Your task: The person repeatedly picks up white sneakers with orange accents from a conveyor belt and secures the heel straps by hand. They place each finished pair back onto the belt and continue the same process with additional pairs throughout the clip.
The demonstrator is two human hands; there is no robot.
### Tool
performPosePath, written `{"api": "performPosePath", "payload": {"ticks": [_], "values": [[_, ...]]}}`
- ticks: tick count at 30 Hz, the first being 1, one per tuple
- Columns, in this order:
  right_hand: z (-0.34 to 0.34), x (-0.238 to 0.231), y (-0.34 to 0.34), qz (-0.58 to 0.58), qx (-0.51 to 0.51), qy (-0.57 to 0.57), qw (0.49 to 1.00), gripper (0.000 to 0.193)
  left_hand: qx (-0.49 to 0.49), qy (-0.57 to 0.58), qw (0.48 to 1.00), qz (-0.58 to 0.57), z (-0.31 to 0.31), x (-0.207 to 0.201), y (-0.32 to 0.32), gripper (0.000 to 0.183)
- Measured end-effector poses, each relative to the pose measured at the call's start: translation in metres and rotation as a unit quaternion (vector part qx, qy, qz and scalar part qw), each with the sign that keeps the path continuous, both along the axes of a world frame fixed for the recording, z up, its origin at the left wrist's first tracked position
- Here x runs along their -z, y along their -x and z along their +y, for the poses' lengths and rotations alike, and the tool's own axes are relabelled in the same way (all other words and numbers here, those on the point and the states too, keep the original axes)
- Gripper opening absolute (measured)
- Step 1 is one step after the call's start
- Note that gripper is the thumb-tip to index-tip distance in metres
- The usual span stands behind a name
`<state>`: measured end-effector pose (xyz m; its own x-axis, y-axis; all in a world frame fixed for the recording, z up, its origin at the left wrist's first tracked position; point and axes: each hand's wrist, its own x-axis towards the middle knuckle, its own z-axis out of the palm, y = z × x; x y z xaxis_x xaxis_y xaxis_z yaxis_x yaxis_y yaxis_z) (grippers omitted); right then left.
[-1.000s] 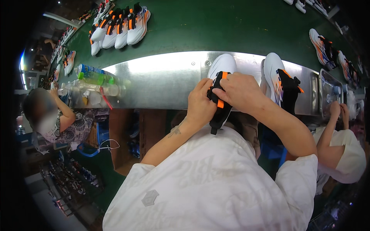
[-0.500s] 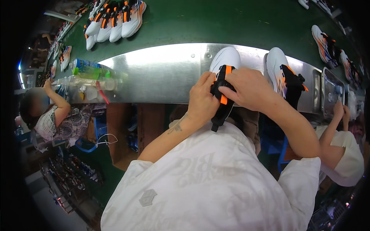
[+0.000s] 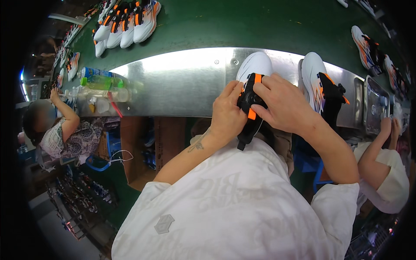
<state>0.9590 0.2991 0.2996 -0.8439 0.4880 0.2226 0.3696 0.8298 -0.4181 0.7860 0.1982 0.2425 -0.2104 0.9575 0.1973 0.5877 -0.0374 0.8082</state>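
A white sneaker [image 3: 255,69] with a black and orange upper lies toe-away at the near edge of a shiny metal worktop [image 3: 182,82], gripped from both sides by a person in a white shirt [image 3: 234,208]. The left hand [image 3: 227,115] clasps the shoe's left flank, its fingers [image 3: 231,92] curled onto the black tongue, while the right hand [image 3: 281,104] covers the right flank with fingers [image 3: 264,86] pressed on the orange strap; both sets of fingers are clenched on the shoe, whose heel juts over the worktop's edge toward the person's chest. Just to the right, a second sneaker [image 3: 318,86] of the same make rests on the metal, untouched. Beyond the worktop runs a green conveyor belt [image 3: 242,24], carrying a row of finished sneakers [image 3: 128,24] at upper left and another pair [image 3: 368,45] at upper right. Several plastic bottles [image 3: 102,82], one green-tinted, lie clustered on the metal's left end. At the far left a seated co-worker [image 3: 65,134] in a patterned top raises an arm to the worktop; at the right, another co-worker's arm [image 3: 377,149] in a white sleeve reaches up beside a metal tray [image 3: 375,104]. Cardboard boxes [image 3: 143,147] stand under the worktop.
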Motion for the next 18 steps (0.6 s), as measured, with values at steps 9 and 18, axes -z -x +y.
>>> {"api": "performPosePath", "payload": {"ticks": [9, 18], "values": [[0.011, 0.007, 0.0, 0.023, -0.054, -0.039, 0.998, 0.037, 0.003, -0.001, 1.0, 0.007, 0.0, 0.004, -0.001, 0.046], [-0.001, 0.009, 0.009, -0.146, 0.077, 0.065, 0.984, 0.044, 0.002, -0.033, 0.999, 0.017, 0.0, 0.011, -0.002, 0.042]]}}
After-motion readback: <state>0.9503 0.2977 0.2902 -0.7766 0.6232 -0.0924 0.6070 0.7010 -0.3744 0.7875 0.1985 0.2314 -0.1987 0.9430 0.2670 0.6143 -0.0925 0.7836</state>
